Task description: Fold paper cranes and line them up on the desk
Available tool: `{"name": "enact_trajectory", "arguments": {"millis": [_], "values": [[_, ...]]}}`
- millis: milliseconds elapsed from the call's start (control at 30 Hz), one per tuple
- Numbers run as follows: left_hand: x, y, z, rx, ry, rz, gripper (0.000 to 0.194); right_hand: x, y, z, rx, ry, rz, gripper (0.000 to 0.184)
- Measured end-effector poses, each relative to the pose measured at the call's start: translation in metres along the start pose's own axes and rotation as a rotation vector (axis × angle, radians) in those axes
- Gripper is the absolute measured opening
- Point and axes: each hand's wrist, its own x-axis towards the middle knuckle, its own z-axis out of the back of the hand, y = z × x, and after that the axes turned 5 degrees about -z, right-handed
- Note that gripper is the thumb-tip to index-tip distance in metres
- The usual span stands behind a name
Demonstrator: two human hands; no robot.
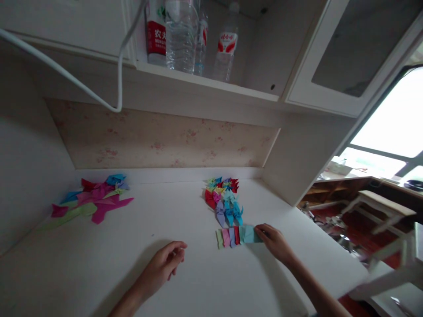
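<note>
My right hand (269,237) pinches the right edge of a teal folded paper (249,234), which lies at the right end of a row of small folded papers. The row also has a red folded paper (236,235), a lavender one (232,237), a pink one (226,237) and a green one (220,239). Over the white desk to the left, my left hand (167,262) is loosely curled with its fingers apart and nothing in it. Just behind the row stand folded paper figures (228,207) in red, blue, lavender and other colours.
Bright pink, green and blue paper shapes (95,198) are heaped at the desk's back left. Overhead, a shelf (205,81) holds several plastic bottles (227,46). A white cable (66,68) hangs at upper left. Right of the desk stands a stool (380,204).
</note>
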Motion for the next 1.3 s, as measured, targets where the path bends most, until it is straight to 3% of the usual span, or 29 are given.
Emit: {"name": "enact_trajectory", "arguments": {"millis": [100, 333, 1300], "values": [[-0.001, -0.003, -0.001, 0.007, -0.001, 0.016, 0.044, 0.007, -0.014, 0.005, -0.128, 0.017, 0.043, 0.041], [-0.001, -0.004, -0.001, 0.005, -0.018, 0.037, 0.042, 0.018, -0.014, -0.001, -0.299, -0.027, 0.147, 0.039], [-0.002, -0.005, 0.000, 0.046, 0.028, 0.039, 0.041, 0.014, -0.037, -0.023, -0.291, -0.206, 0.138, 0.037]]}}
